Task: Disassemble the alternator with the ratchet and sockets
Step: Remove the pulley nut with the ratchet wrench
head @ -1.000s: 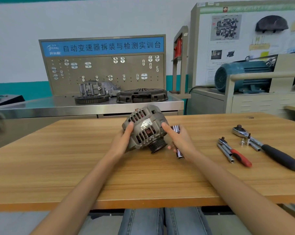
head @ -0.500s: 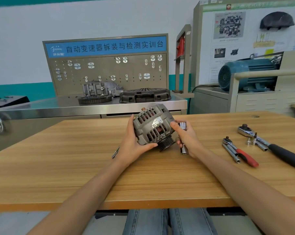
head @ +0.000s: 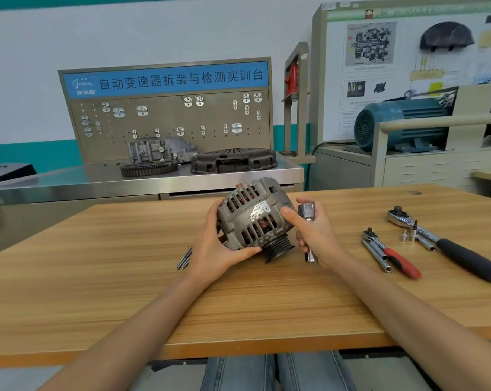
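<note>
A grey alternator (head: 252, 218) with a black pulley is held tilted just above the wooden table (head: 97, 277), pulley toward me. My left hand (head: 216, 246) grips its left side, thumb under the front. My right hand (head: 314, 235) holds a chrome deep socket (head: 306, 215) in its fingers while its thumb presses the alternator's right side. A large ratchet with a black handle (head: 453, 249) and a small red-handled ratchet (head: 391, 255) lie on the table to the right.
Two small sockets (head: 409, 235) stand by the large ratchet. Long bolts (head: 184, 258) lie left of my left hand. Behind the table are a steel bench with gearbox parts (head: 159, 153), a pegboard (head: 168, 122) and a blue motor (head: 402, 122).
Both hands have turned the alternator, so the pulley now points lower and toward me. My left thumb moved under its front. The socket stays in my right hand.
</note>
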### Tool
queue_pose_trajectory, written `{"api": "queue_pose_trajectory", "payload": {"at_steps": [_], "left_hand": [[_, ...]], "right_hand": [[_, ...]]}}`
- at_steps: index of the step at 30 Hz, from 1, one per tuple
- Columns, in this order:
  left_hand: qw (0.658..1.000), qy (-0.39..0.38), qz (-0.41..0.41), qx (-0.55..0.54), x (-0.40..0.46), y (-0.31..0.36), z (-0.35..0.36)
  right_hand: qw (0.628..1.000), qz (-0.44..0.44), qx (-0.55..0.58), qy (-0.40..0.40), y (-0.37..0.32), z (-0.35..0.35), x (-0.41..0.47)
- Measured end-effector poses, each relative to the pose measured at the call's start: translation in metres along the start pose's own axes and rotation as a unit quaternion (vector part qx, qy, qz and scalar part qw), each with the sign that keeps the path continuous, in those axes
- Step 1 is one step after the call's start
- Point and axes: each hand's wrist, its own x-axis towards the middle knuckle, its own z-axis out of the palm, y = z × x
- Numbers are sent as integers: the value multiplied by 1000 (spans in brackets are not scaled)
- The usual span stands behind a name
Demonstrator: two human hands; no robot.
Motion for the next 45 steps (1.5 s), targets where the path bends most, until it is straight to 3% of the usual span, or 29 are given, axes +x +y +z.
{"api": "queue_pose_trajectory", "payload": {"at_steps": [7,13,17,23,34,43,45], "left_hand": [[998,-62,-28,-7,8,-7,-8],[995,-77,-55,-41,11,-15,-11],[995,-97,-37,4,9,-11,-12],[980,-10,54,190,9,11,7],[977,-6,95,193,13,-1,-5],[989,-52,-31,134,37,3,-1],[992,-78,-77,66,48,2,-4]], "right_hand": [[1000,-18,-16,17,-2,2,-7],[998,25,47,22,5,1,2],[994,89,69,5,10,0,6],[992,106,75,-8,10,-1,7],[991,88,74,-71,2,-6,8],[995,87,-11,-45,-5,-10,17],[994,108,-17,-25,-3,-6,20]]}}
